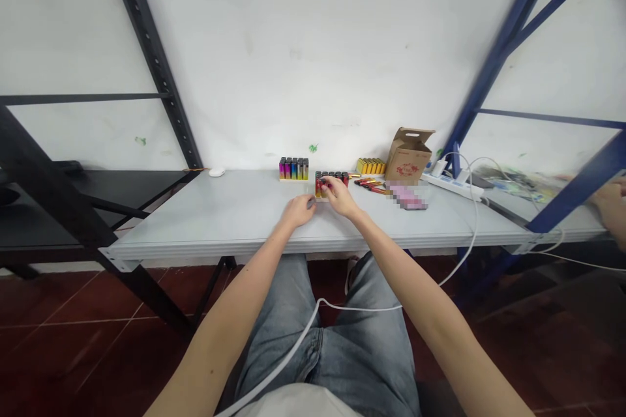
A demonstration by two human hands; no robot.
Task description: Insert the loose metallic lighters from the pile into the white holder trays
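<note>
Steadying a red lighter tray [331, 184] left of the cardboard box [408, 155], the left hand [297, 210] rests curled beside it while the right hand [340, 195] pinches one lighter, best kept upright.

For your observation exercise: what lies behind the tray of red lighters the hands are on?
Behind the tray of red lighters stands only the white wall. The right hand covers part of the tray's front; its base is hidden.
</note>
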